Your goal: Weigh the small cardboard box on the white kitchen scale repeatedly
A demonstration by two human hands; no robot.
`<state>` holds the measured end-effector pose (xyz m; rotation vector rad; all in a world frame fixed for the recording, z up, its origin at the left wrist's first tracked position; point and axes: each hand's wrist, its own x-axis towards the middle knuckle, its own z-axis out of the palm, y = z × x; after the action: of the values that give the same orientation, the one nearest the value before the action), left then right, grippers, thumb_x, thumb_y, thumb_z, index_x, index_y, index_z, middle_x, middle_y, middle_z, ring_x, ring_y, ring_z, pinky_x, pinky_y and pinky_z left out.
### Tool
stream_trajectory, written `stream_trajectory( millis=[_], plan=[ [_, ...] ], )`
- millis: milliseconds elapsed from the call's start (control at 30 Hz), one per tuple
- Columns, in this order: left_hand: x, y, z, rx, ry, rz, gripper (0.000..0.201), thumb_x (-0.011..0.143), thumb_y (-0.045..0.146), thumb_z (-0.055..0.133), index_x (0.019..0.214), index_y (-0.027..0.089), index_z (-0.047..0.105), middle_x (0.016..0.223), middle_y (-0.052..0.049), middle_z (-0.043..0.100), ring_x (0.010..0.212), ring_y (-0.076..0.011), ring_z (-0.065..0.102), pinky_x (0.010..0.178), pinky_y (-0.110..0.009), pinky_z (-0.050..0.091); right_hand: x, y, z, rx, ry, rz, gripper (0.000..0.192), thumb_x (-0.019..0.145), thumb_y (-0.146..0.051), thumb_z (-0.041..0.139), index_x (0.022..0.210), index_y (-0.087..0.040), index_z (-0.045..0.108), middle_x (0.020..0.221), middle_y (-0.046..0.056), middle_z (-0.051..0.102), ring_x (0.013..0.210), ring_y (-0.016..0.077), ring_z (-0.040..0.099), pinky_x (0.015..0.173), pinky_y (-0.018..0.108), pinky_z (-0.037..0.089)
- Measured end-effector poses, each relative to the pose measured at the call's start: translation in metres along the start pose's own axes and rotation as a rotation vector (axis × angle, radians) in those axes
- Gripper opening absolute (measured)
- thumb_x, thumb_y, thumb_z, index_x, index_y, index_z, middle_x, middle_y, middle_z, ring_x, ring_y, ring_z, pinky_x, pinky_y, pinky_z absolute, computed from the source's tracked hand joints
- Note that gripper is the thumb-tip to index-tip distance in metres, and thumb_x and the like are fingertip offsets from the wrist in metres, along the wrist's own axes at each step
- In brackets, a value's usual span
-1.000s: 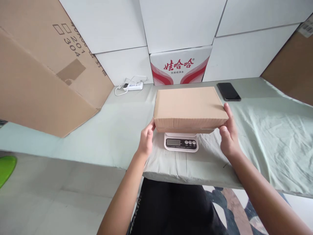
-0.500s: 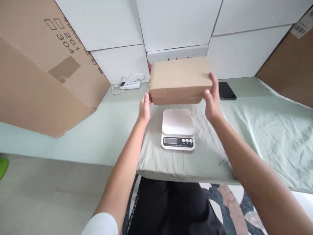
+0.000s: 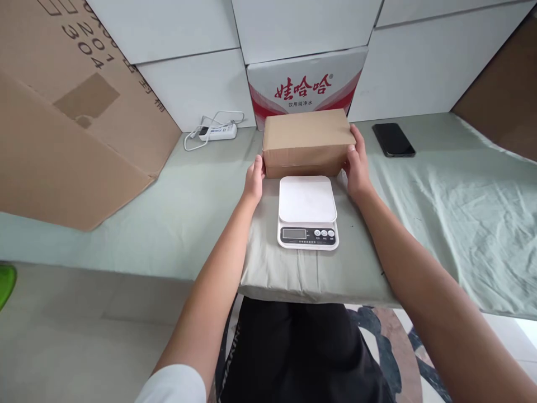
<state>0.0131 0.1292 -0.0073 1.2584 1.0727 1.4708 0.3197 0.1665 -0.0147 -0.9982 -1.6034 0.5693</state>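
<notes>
Behind the white scale (image 3: 307, 200), left fingers (image 3: 257, 164) and right fingers (image 3: 358, 141), partly curled, hold a cardboard box (image 3: 308, 137) between them.

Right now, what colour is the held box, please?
The box is light brown; see head view.

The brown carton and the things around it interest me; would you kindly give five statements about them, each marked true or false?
1. The left hand and right hand hold the brown carton at opposite ends. True.
2. The brown carton sits on the scale. False: it is beyond the scale.
3. A phone lies right of the brown carton. True.
4. The white box behind bears green characters. False: they are red.
5. The scale's display faces the wall. False: it faces the person.
</notes>
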Motion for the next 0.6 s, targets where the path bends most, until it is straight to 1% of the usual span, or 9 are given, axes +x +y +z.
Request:
stream_trajectory(
  millis=[67, 133, 200, 300, 367, 433, 467, 533, 600],
  plan=[
    [-0.001, -0.002, 0.002, 0.003, -0.002, 0.004, 0.102, 0.087, 0.104, 0.047, 0.144, 0.023, 0.071, 0.156, -0.017, 0.075, 0.166, -0.0387, 0.054, 0.136, -0.051, 0.047, 0.002, 0.004, 0.002, 0.037, 0.012, 0.062, 0.101, 0.09, -0.103, 0.039, 0.174, -0.048, 0.034, 0.186, -0.004, 0.039, 0.175, 0.0341, 0.036, 0.144, 0.061, 0.034],
    [0.0, -0.004, 0.003, 0.005, -0.011, 0.004, 0.101, 0.087, 0.103, 0.047, 0.143, 0.023, 0.071, 0.156, -0.017, 0.075, 0.166, -0.039, 0.053, 0.136, -0.052, 0.047, 0.003, 0.005, 0.003, 0.052, 0.006, 0.084, 0.104, 0.087, -0.104, 0.043, 0.174, -0.047, 0.034, 0.187, -0.004, 0.037, 0.176, 0.0344, 0.034, 0.146, 0.061, 0.032],
    [0.003, -0.003, -0.002, 0.016, 0.001, 0.001, 0.103, 0.085, 0.104, 0.049, 0.144, 0.023, 0.072, 0.161, -0.016, 0.071, 0.168, -0.0391, 0.051, 0.137, -0.053, 0.046, 0.003, 0.006, 0.002, 0.065, 0.005, 0.094, 0.105, 0.086, -0.104, 0.045, 0.174, -0.047, 0.033, 0.188, -0.005, 0.037, 0.176, 0.0343, 0.035, 0.146, 0.06, 0.033],
    [0.012, 0.002, -0.023, 0.038, 0.128, 0.022, 0.105, 0.087, 0.103, 0.047, 0.153, 0.025, 0.067, 0.177, -0.012, 0.056, 0.175, -0.0356, 0.04, 0.141, -0.049, 0.039, 0.001, 0.007, -0.003, 0.111, 0.017, 0.138, 0.104, 0.089, -0.102, 0.043, 0.177, -0.05, 0.024, 0.184, -0.004, 0.045, 0.17, 0.034, 0.046, 0.14, 0.061, 0.043],
    [0.017, 0.008, -0.042, 0.02, 0.237, 0.039, 0.103, 0.094, 0.099, 0.037, 0.162, 0.025, 0.059, 0.185, -0.008, 0.046, 0.179, -0.0313, 0.031, 0.143, -0.045, 0.035, -0.001, 0.008, -0.008, 0.124, 0.04, 0.16, 0.105, 0.09, -0.101, 0.041, 0.179, -0.052, 0.017, 0.181, 0.0, 0.049, 0.164, 0.0361, 0.054, 0.133, 0.065, 0.05],
    [0.019, 0.012, -0.055, -0.018, 0.298, 0.032, 0.099, 0.101, 0.093, 0.027, 0.167, 0.024, 0.053, 0.188, -0.007, 0.04, 0.18, -0.0278, 0.027, 0.144, -0.042, 0.033, -0.004, 0.01, -0.012, 0.119, 0.056, 0.177, 0.107, 0.088, -0.101, 0.043, 0.179, -0.051, 0.016, 0.181, 0.003, 0.048, 0.161, 0.0395, 0.058, 0.128, 0.069, 0.053],
    [0.018, 0.013, -0.058, -0.031, 0.306, 0.023, 0.098, 0.102, 0.091, 0.026, 0.168, 0.024, 0.053, 0.188, -0.007, 0.04, 0.18, -0.0271, 0.027, 0.144, -0.042, 0.034, -0.005, 0.01, -0.013, 0.121, 0.056, 0.189, 0.109, 0.087, -0.101, 0.046, 0.179, -0.051, 0.018, 0.181, 0.003, 0.048, 0.16, 0.0408, 0.059, 0.127, 0.07, 0.053],
    [0.015, 0.013, -0.055, -0.031, 0.285, 0.009, 0.098, 0.1, 0.092, 0.031, 0.167, 0.024, 0.054, 0.188, -0.009, 0.04, 0.18, -0.028, 0.028, 0.144, -0.043, 0.035, -0.007, 0.009, -0.014, 0.143, 0.035, 0.209, 0.114, 0.083, -0.103, 0.052, 0.179, -0.049, 0.022, 0.181, 0.003, 0.049, 0.159, 0.0416, 0.059, 0.126, 0.07, 0.053],
    [0.011, 0.01, -0.045, -0.004, 0.232, 0.006, 0.103, 0.094, 0.097, 0.039, 0.165, 0.024, 0.057, 0.187, -0.012, 0.04, 0.179, -0.0304, 0.029, 0.143, -0.045, 0.037, -0.008, 0.008, -0.012, 0.165, 0.0, 0.21, 0.115, 0.082, -0.103, 0.054, 0.178, -0.049, 0.023, 0.183, -0.001, 0.048, 0.158, 0.0389, 0.059, 0.128, 0.067, 0.053]
  ],
)
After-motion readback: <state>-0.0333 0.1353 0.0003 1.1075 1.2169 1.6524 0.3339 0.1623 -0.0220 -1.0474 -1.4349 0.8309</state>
